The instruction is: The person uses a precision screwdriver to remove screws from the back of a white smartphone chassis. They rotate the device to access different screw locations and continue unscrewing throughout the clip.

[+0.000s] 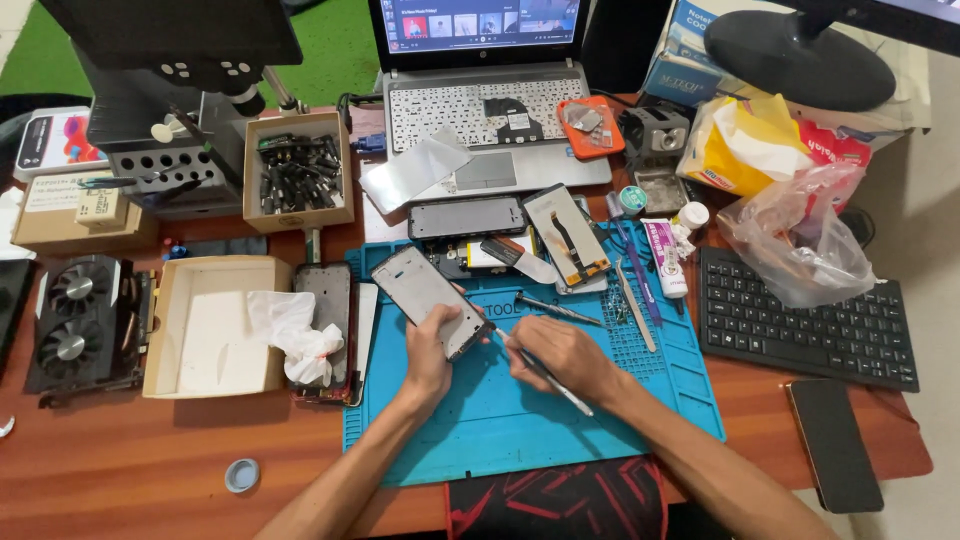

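Observation:
My left hand (pixel 430 352) grips the near end of a phone frame with a grey screen (pixel 425 292), tilted over the blue work mat (pixel 500 410). In my right hand (pixel 560 352) is a thin metal tool (pixel 560 388), its tip touching the phone's lower right corner. Just beyond lie a screwdriver (pixel 560 310), a second dark phone frame (pixel 466 216), and an opened phone body with a ribbon cable (pixel 568 236).
A laptop (pixel 480 120) stands at the back, a black keyboard (pixel 805 320) and a dark phone (pixel 835 445) at the right. On the left are a cardboard tray with tissue (pixel 200 330), a box of black bits (pixel 298 172) and a graphics card (pixel 75 320). Tweezers (pixel 630 305) and a tube (pixel 665 258) lie on the mat.

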